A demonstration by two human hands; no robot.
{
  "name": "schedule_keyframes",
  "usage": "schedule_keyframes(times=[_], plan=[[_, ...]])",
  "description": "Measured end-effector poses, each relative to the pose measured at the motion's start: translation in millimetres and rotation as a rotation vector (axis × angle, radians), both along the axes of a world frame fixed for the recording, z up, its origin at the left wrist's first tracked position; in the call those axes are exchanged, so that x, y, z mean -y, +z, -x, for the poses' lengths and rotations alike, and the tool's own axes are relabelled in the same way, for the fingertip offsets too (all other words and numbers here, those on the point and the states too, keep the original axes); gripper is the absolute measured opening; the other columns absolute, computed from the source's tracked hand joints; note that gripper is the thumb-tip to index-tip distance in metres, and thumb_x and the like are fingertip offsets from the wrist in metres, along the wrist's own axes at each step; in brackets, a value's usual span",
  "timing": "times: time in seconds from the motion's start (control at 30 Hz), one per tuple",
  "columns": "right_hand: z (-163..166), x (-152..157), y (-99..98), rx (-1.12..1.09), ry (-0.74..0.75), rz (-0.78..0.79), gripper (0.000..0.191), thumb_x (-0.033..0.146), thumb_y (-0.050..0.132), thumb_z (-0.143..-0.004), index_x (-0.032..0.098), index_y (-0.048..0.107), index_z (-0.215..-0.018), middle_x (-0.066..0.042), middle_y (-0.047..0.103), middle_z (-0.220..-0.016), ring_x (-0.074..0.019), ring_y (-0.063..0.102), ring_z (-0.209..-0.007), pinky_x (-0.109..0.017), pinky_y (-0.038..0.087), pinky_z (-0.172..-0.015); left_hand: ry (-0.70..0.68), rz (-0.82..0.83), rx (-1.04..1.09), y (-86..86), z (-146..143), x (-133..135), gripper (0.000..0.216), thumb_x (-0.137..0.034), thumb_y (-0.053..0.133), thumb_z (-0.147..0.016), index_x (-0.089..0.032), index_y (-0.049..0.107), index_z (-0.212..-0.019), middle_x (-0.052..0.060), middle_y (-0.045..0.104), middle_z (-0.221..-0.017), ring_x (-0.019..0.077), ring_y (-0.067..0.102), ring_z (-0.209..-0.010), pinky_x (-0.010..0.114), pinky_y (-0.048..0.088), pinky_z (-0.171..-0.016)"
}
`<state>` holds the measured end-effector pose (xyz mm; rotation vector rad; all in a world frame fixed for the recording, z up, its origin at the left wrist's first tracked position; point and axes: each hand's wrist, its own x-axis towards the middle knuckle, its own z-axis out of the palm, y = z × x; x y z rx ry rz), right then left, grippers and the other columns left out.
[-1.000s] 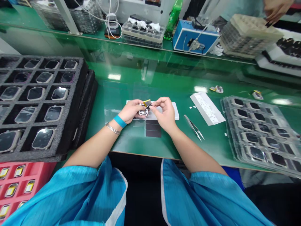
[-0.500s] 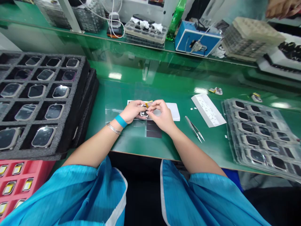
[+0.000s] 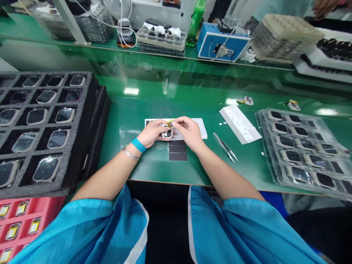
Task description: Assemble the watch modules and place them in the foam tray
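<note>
My left hand (image 3: 152, 132) grips a small silvery watch case (image 3: 167, 132) over a white sheet (image 3: 202, 128) on the green bench. My right hand (image 3: 187, 132) pinches a small yellow-wrapped part (image 3: 170, 121) at the top of the case, fingers closed on it. The two hands touch each other at the case. Black strips (image 3: 178, 151) lie just below the hands.
A black foam tray (image 3: 82, 121) of watch screens stands at the left, above a red tray (image 3: 22, 216) of small yellow parts. Tweezers (image 3: 226, 148) and a white strip (image 3: 239, 124) lie to the right, beside clear blister trays (image 3: 302, 150). A blue box (image 3: 221, 41) sits at the back.
The yellow part has come down from above the case onto its top edge. Both hands have drawn closer together. Another person's hand at the top right has moved away.
</note>
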<state>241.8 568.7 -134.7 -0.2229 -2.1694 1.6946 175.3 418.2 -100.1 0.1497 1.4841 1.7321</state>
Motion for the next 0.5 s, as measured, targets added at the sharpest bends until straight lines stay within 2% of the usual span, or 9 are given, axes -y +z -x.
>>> schedule_keyframes(times=[0.13,0.27,0.33,0.4,0.5], plan=[[-4,4,6.4,-0.073,-0.105,-0.112,0.02,0.04,0.067,-0.081,0.021,0.066,-0.081,-0.001,0.071,-0.083,-0.0162,0.065,-0.081,-0.032,0.051,-0.08,-0.093,-0.084,0.053,-2.4,0,1,0.026,-0.002,0.062,-0.065,-0.012,0.06,-0.09,0.004,0.068,-0.08,0.0134,0.068,-0.07,0.027,0.058,-0.071],[-9,9,10.9,-0.112,-0.106,-0.252,0.011,0.033,0.067,-0.082,0.022,0.068,-0.08,-0.001,0.072,-0.083,-0.018,0.065,-0.082,-0.035,0.05,-0.084,-0.026,-0.029,-0.01,-6.8,-1,-1,0.026,-0.002,0.065,-0.067,-0.012,0.058,-0.09,0.001,0.066,-0.072,0.0126,0.067,-0.064,0.025,0.058,-0.063],[-10,11,10.6,-0.142,-0.096,-0.339,0.01,0.032,0.066,-0.083,0.023,0.069,-0.08,0.0,0.072,-0.081,-0.0184,0.066,-0.08,-0.042,0.048,-0.094,-0.009,0.014,-0.008,-7.2,-2,-3,0.018,-0.005,0.064,-0.071,-0.012,0.058,-0.087,0.002,0.065,-0.069,0.0135,0.066,-0.061,0.024,0.056,-0.058],[-10,13,9.8,-0.181,-0.087,-0.438,0.009,0.031,0.065,-0.085,0.025,0.07,-0.079,0.001,0.072,-0.079,-0.0184,0.065,-0.077,-0.05,0.039,-0.106,0.003,0.013,0.025,-6.0,-1,-3,0.013,-0.005,0.06,-0.073,-0.011,0.06,-0.085,0.003,0.065,-0.069,0.0134,0.065,-0.061,0.025,0.056,-0.057],[-10,14,9.6,-0.225,-0.052,-0.591,0.01,0.028,0.064,-0.085,0.03,0.071,-0.078,0.003,0.073,-0.079,-0.0194,0.063,-0.077,-0.058,0.023,-0.116,0.039,-0.083,0.14,-3.2,2,-1,0.021,-0.002,0.053,-0.071,-0.01,0.065,-0.087,0.004,0.067,-0.073,0.0127,0.065,-0.065,0.029,0.059,-0.067]])
